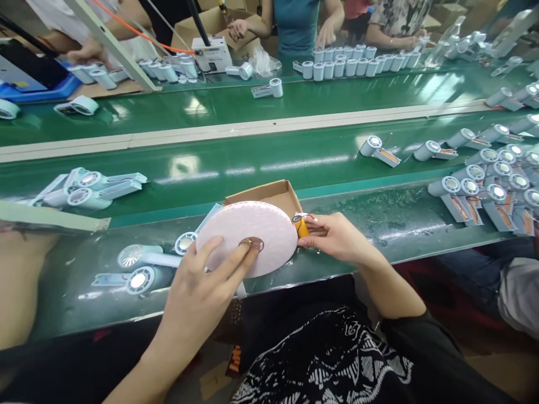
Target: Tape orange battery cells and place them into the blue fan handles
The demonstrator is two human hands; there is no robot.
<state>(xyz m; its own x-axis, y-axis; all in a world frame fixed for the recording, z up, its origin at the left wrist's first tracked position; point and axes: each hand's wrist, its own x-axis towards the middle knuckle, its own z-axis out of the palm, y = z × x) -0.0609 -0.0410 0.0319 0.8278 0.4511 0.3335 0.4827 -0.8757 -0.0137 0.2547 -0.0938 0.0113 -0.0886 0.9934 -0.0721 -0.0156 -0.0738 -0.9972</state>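
My left hand [210, 269] grips a flat, pale pink disc-shaped roll [236, 221], with fingers in its centre hole and the thumb on its face. At the roll's right edge, my right hand [337, 238] pinches a small orange cylindrical battery [300, 226] with thin wires on it. The battery is close against the roll's rim; whether they touch is hard to tell. Behind the roll stands an open cardboard box [290, 196], partly hidden. Several light blue handheld fan bodies [145, 279] lie left of my left hand, one partly behind the roll.
A green conveyor belt [236, 160] runs beyond my bench, carrying fan bodies [88, 188] on the left. Many more fan bodies [475, 188] crowd the right. A pale divider rail [273, 124] splits the belts. Co-workers [297, 25] sit across; a neighbour's arm [21, 280] is at left.
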